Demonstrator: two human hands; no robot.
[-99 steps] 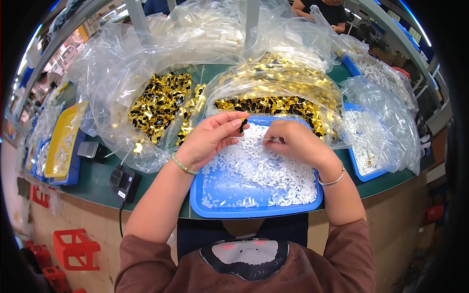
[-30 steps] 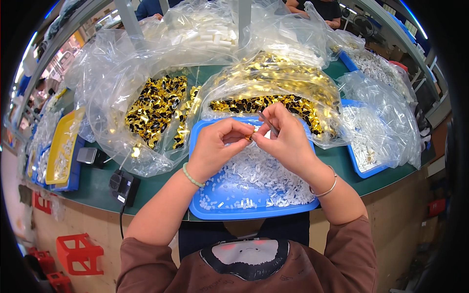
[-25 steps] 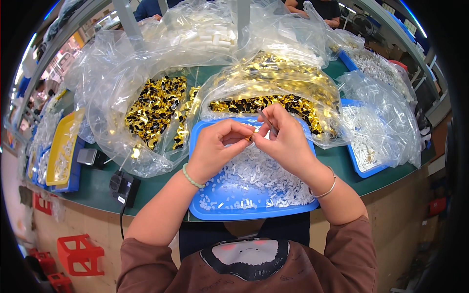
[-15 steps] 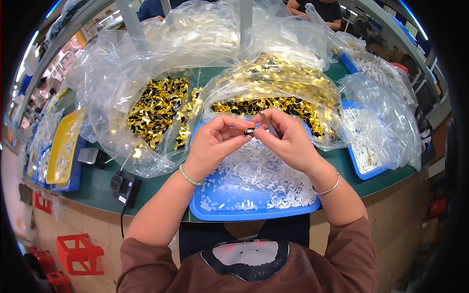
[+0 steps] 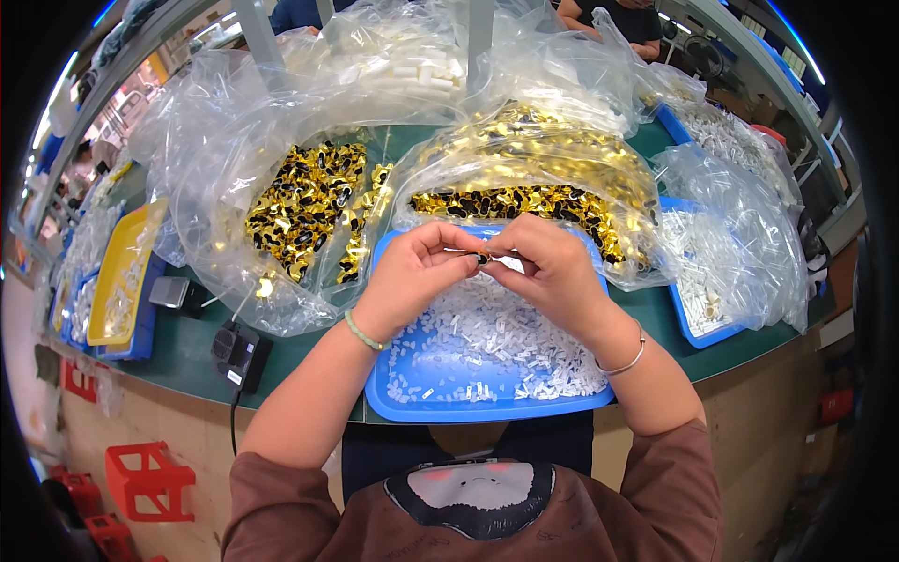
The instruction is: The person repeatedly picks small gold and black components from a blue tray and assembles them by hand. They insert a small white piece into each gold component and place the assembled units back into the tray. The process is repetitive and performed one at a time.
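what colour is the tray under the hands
Blue tray, holding small white pieces; clearest in the head view.

Hidden, cropped and unclear parts

The small part [image 5: 482, 256] pinched between the left hand [image 5: 412, 281] and right hand [image 5: 552, 276] is mostly covered by fingertips; its shape cannot be told. The far middle of the blue tray [image 5: 487, 407] is hidden beneath both hands. The gold pieces [image 5: 529, 201] are blurred by wrinkled plastic bag [image 5: 524, 150] film. A second person [image 5: 618, 14] is cut off by the top edge. The yellow tray [image 5: 117, 272] contents are too small to make out. The red crates [image 5: 145, 478] are partly swallowed by the dark rim.
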